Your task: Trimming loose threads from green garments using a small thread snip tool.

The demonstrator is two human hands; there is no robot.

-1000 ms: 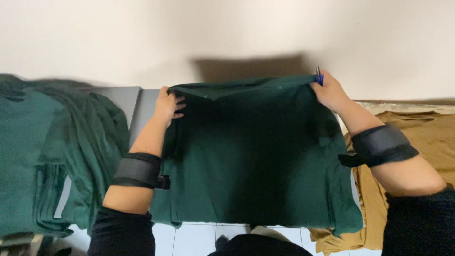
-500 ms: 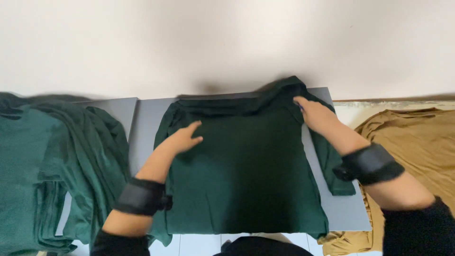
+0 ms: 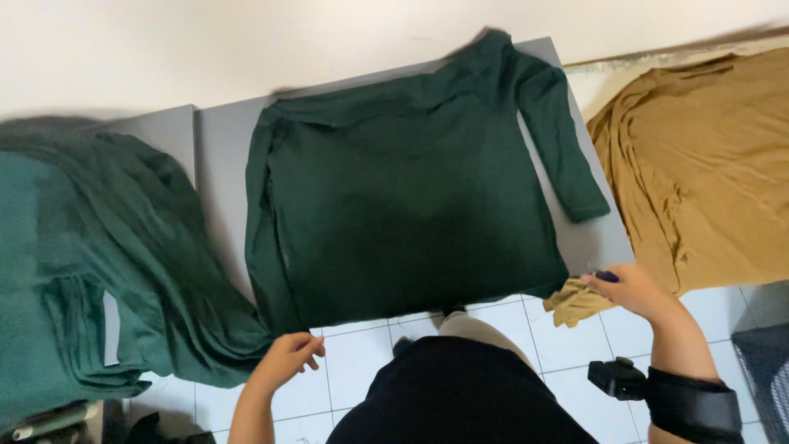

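A dark green long-sleeved shirt [image 3: 411,205] lies spread flat on the grey table [image 3: 222,156], one sleeve stretched toward the right edge. My left hand [image 3: 288,355] hovers just below the shirt's lower left corner, fingers loosely curled and holding nothing. My right hand [image 3: 631,289] is at the table's lower right corner, beside the shirt's hem. It pinches a small dark blue object [image 3: 606,276] and sits close to a hanging corner of mustard cloth [image 3: 575,300]. A black band [image 3: 694,403] wraps my right wrist.
A heap of green garments [image 3: 90,263] covers the left part of the table and hangs over its edge. Mustard-coloured garments [image 3: 699,173] lie at the right. White floor tiles [image 3: 362,362] show below, and a dark mesh bin [image 3: 764,362] stands at the lower right.
Both hands have drawn back from the shirt's upper part to its lower corners near my body. The shirt now lies flat and spread out, and the view has shifted down.
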